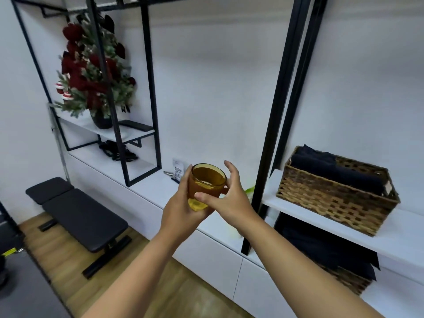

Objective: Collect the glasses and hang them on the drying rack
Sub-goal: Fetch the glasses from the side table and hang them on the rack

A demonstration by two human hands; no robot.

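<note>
Head view: a white wall is seen behind a black metal shelving frame. On an upper white shelf at left a dark vase of red and green festive foliage is set, with a flat dark item beside it. Lower, a long white ledge runs along the wall above white cabinet fronts; a small QR-code card stands on it. At right a woven basket holding folded dark cloth is placed on a white shelf, more dark cloth below. A black padded workout bench stands on wood flooring at lower left.

Both forearms are extended to mid-frame. An amber glass mug is held upright in the air over the ledge, cupped from below and the side by the left hand. The right hand is at the handle side, thumb pressed to the mug's wall, fingers spread and raised just beside the rim.
</note>
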